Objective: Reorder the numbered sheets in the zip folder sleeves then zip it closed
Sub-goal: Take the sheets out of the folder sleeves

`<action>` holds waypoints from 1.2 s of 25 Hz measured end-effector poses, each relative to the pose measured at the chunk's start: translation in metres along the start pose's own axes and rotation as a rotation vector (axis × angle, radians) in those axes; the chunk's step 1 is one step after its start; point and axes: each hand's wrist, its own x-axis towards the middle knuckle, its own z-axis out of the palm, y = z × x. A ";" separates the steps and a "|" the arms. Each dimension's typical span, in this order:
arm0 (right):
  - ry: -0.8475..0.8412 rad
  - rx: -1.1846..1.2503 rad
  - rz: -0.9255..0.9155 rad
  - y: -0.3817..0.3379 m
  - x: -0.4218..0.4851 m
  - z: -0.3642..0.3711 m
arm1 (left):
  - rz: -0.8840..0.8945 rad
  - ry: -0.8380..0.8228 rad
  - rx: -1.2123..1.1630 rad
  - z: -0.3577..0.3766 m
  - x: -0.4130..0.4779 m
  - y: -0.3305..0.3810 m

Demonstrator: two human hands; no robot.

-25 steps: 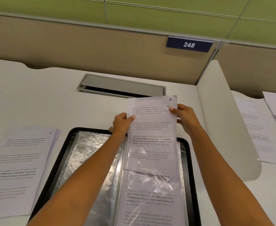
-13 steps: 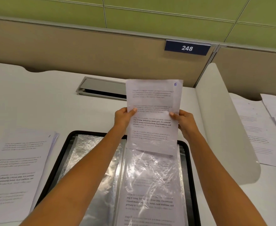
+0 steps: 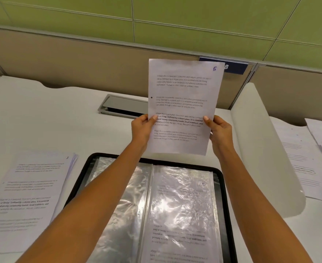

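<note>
Sheet 5 (image 3: 183, 103) was held upright, long axis vertical, above the far edge of the zip folder (image 3: 225, 188), its sides pinched in the grips of left hand (image 3: 142, 128) and right hand (image 3: 220, 131); the stack (image 3: 29, 196) lay nearer the left.

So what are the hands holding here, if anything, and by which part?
Both hold the sheet numbered 5 above the zip folder: left hand pinches its left edge, right hand its right edge, below mid-height.
</note>
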 end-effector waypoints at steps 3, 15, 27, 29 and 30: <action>0.035 -0.054 0.057 0.007 -0.009 0.012 | -0.003 0.033 -0.006 -0.022 -0.005 0.001; -0.148 -0.202 0.462 0.078 -0.098 0.146 | -0.131 0.318 0.245 -0.233 -0.038 -0.024; -0.292 -0.300 0.589 0.157 -0.205 0.308 | -0.168 0.434 0.688 -0.437 -0.094 -0.011; -0.298 -0.330 0.585 0.166 -0.216 0.324 | -0.179 0.421 0.767 -0.455 -0.098 -0.010; -0.297 -0.349 0.587 0.170 -0.221 0.330 | -0.183 0.406 0.815 -0.462 -0.099 -0.011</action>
